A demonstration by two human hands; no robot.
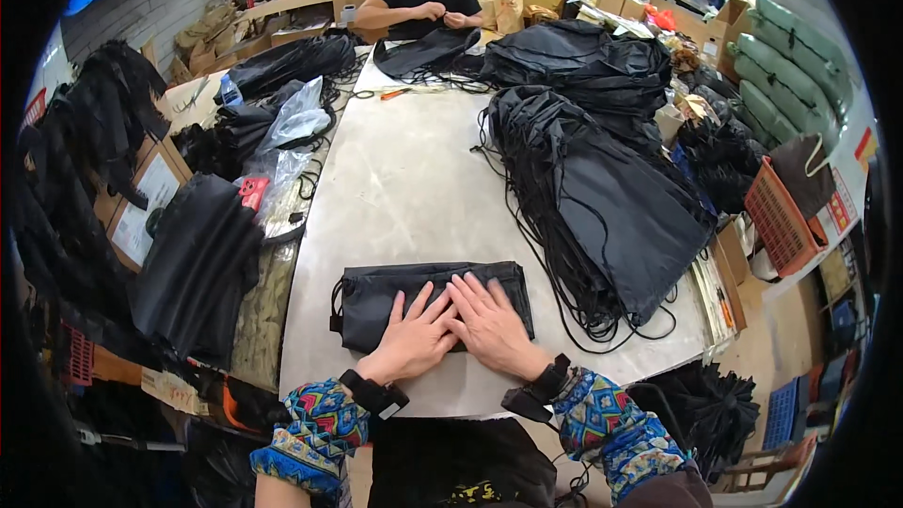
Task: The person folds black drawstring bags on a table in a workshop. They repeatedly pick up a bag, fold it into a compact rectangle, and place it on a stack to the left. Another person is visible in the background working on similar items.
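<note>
A folded black drawstring bag (369,306) lies flat near the front edge of the pale table (395,169), with a bit of cord looping out at its left end. My left hand (414,334) rests on its middle, fingers spread. Beside it, my right hand (491,322) presses flat on the right part, and the fingertips of both hands meet or overlap slightly. Neither hand grips anything. What lies under the palms is hidden.
To the right, a large pile of black drawstring bags (611,198) trails loose cords over the table. More black fabric (202,263) and clear plastic bags (296,118) lie at the left. Across the table a person (423,0) handles black cloth. An orange basket (784,216) stands far right.
</note>
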